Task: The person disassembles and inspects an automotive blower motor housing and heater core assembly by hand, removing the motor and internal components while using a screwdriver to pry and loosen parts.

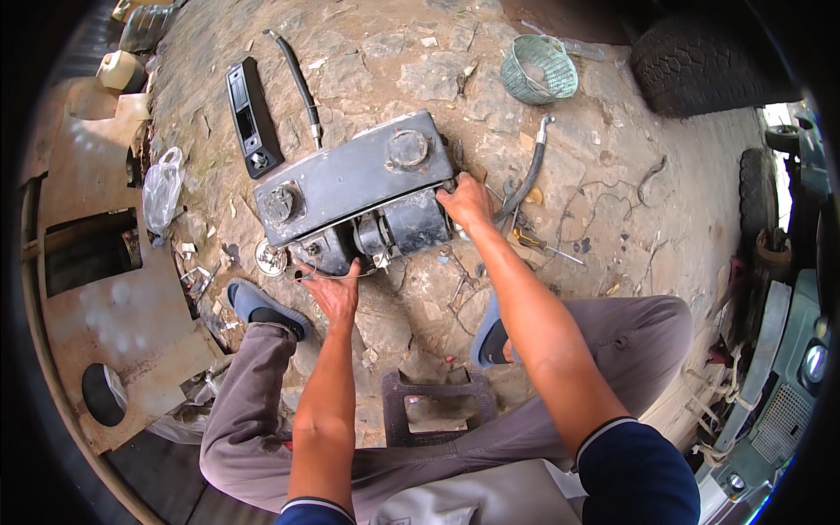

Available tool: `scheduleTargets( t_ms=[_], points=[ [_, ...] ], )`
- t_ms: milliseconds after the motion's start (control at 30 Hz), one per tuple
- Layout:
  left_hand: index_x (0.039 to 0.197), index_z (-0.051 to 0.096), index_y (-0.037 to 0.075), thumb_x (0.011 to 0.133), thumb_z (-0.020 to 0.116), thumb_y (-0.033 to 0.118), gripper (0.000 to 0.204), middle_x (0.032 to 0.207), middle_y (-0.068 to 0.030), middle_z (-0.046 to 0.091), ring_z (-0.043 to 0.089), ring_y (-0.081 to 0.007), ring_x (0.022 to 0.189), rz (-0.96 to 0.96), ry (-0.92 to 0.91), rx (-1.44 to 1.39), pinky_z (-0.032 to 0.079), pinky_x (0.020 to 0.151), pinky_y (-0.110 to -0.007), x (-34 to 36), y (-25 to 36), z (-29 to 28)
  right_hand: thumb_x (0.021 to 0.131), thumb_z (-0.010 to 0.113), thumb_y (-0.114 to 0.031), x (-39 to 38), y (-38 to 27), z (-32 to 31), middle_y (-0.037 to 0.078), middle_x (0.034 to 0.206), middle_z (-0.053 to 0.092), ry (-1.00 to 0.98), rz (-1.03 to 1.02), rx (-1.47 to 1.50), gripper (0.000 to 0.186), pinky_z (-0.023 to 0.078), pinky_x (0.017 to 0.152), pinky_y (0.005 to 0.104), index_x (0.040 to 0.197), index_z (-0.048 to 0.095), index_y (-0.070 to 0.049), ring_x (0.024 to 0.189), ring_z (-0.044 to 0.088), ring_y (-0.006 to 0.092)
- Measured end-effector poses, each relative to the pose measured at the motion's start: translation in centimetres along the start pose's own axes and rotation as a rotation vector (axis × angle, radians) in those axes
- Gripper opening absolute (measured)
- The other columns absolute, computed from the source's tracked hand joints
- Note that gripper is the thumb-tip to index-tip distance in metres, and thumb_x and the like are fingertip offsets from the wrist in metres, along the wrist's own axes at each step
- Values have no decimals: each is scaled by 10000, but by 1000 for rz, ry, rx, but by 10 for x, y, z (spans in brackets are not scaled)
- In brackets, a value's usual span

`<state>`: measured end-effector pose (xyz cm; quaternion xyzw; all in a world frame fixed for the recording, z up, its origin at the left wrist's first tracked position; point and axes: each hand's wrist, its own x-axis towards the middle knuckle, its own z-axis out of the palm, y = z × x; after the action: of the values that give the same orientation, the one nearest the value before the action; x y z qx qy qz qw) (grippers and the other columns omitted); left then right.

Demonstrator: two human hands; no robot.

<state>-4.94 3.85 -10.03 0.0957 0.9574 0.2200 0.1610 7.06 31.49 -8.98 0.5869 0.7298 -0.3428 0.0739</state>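
Observation:
A dark metal machine unit lies on the stone ground in front of me. Its box-shaped tank [350, 184] has two round caps on its flat face, and a black cylinder [411, 223] runs along the near side. My left hand [331, 293] grips the unit's near left end from below, thumb and fingers apart around it; some fingertips are hidden. At the right end, my right hand [468, 206] is closed on the unit's edge. A thin wire [350, 276] passes by my left hand. Beside that hand sits a small round dish [271, 257] of small parts.
Beyond the unit lie a black panel [252, 118] and a hose [297, 83]. Right of it are another hose [529, 171], a screwdriver [547, 245] and a green basket [538, 70]. A rusty sheet [96, 324] borders the left; a plastic stool [437, 385] stands between my legs.

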Motion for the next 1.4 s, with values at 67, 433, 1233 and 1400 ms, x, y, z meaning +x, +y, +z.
scheduleTargets(
  t_ms=[67,433,1233,1400],
  points=[
    [1561,-37,-56,669,879,481,1386,1424,-463,273,355,-560,1331,2,26,82,300,1150,-521,1,-1,5,834,731,-384,5,0,-7,252,1162,683,-92,42,-7,474,524,925,495,1108,686,0,1113,643,410],
    [1564,-44,-9,655,883,395,1359,1427,-483,274,428,-568,1289,-20,-41,8,341,1132,-508,7,1,-3,790,734,-421,25,16,0,290,976,699,-135,-146,-8,477,532,866,476,905,731,41,965,677,436],
    [1567,14,-15,635,831,481,1335,1298,-365,445,590,-494,1086,-54,-105,258,499,941,-494,20,55,-46,979,344,-680,-17,40,-2,282,1474,464,-307,-41,-53,869,328,1156,469,1501,371,15,1389,418,433],
    [1561,75,-35,638,811,519,1303,1279,-374,475,616,-490,1058,-17,-91,276,513,913,-494,23,68,-64,925,407,-750,-7,42,-13,295,1515,406,-265,-91,104,978,317,1168,439,1493,374,46,1421,391,409]
  ],
)
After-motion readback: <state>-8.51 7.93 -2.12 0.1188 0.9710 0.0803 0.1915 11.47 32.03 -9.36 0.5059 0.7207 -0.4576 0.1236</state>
